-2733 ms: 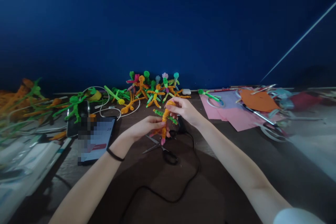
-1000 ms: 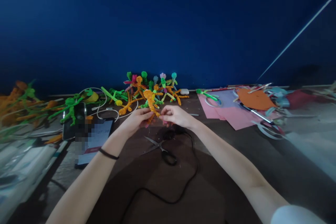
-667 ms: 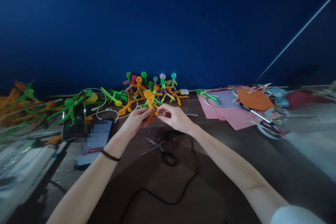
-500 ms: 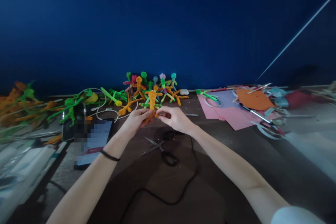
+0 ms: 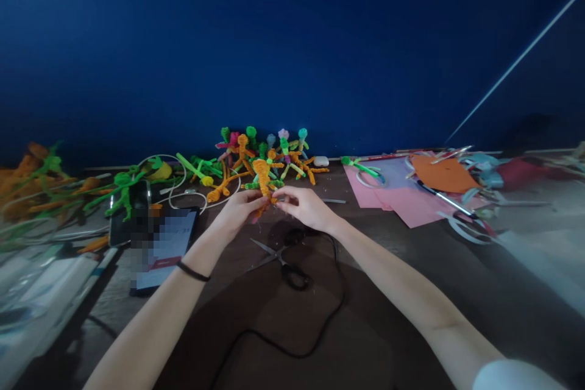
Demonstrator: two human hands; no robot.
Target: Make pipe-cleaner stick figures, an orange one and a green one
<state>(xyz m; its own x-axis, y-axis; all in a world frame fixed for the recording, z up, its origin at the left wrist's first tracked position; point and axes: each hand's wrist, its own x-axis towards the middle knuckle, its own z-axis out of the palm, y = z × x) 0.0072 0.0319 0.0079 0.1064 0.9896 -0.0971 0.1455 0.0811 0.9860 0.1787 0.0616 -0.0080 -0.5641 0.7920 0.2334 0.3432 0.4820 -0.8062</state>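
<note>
Between my two hands is an orange pipe-cleaner figure point(image 5: 262, 178), held upright above the table. My left hand point(image 5: 240, 208) pinches its lower part from the left. My right hand point(image 5: 301, 204) has its thumb and fingers closed on the lower right side of the same figure, around a leg. The fingertips partly hide the figure's lower end. Just behind it stand several pipe-cleaner figures point(image 5: 243, 147) in orange, green, pink and blue. Below my hands lie scissors point(image 5: 278, 256) with black handles, their blades spread.
A phone point(image 5: 167, 250) lies left of my left forearm, near a white cable point(image 5: 176, 195). Green and orange pipe cleaners point(image 5: 41, 170) are heaped at far left. Pink paper point(image 5: 365, 192) and an orange sheet point(image 5: 441, 173) lie right. A black cord point(image 5: 336, 304) curves across the table point(image 5: 365, 341).
The orange figure's top has tilted slightly left between my fingers. Both hands stay in nearly the same place with their hold on it.
</note>
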